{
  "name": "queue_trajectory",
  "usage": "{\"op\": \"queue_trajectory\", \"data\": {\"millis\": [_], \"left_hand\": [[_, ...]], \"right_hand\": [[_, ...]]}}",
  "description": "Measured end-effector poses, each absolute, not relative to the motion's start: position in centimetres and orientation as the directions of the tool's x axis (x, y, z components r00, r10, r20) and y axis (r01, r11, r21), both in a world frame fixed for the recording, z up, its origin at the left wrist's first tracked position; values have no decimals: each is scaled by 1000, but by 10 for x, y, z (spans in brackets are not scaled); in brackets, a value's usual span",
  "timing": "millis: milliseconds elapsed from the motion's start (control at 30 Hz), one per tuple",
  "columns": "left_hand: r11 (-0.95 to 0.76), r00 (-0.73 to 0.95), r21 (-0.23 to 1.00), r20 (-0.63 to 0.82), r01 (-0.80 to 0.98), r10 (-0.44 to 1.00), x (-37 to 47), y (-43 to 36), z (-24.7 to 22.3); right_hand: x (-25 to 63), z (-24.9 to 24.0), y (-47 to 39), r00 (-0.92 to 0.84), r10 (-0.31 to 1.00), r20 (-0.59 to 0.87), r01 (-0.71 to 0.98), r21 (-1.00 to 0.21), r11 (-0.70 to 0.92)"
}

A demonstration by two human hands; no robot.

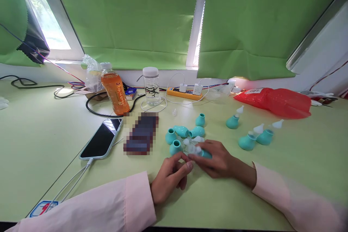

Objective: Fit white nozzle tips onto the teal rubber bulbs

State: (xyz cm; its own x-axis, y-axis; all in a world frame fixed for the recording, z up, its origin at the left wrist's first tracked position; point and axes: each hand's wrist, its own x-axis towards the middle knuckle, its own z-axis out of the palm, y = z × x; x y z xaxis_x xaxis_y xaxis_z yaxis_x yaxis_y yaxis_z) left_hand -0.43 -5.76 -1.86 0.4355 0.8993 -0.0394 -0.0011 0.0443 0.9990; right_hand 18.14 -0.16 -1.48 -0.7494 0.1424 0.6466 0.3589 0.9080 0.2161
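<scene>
My right hand (217,159) is closed around a teal rubber squeeze bulb (206,153), which lies on its side with a clear plastic piece at its left end. Close by on the left, my left hand (174,174) has its fingers loosely bent and its thumb apart, and nothing shows between them; its index fingertip is by the right hand's fingertips. Small clear and white nozzle pieces (198,139) lie just beyond. Around them are several teal bulbs without tips, such as an upright bulb (176,148) and a tipped-over bulb (181,131).
Three bulbs with white nozzles, one at the back (232,121), stand to the right. A red plastic bag (282,103) lies behind them. Leftward are a charging phone (102,139), a blurred dark object (141,134), an orange drink bottle (115,92), a clear jar (151,88) and a power strip (176,93).
</scene>
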Motion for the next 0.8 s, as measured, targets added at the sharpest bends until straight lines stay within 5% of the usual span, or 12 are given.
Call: {"op": "queue_trajectory", "data": {"millis": [233,433,800], "left_hand": [[-39,325,999,49,-36,944,-5,-60,-19],[-237,361,970,204,49,910,-7,-66,-14],[-298,226,950,273,87,935,-3,-63,-16]], "right_hand": [[170,-9,-21,-839,22,543,166,217,962],[162,-19,-34,-587,242,772,217,-138,966],[163,-7,-28,-500,421,757,139,-410,901]]}}
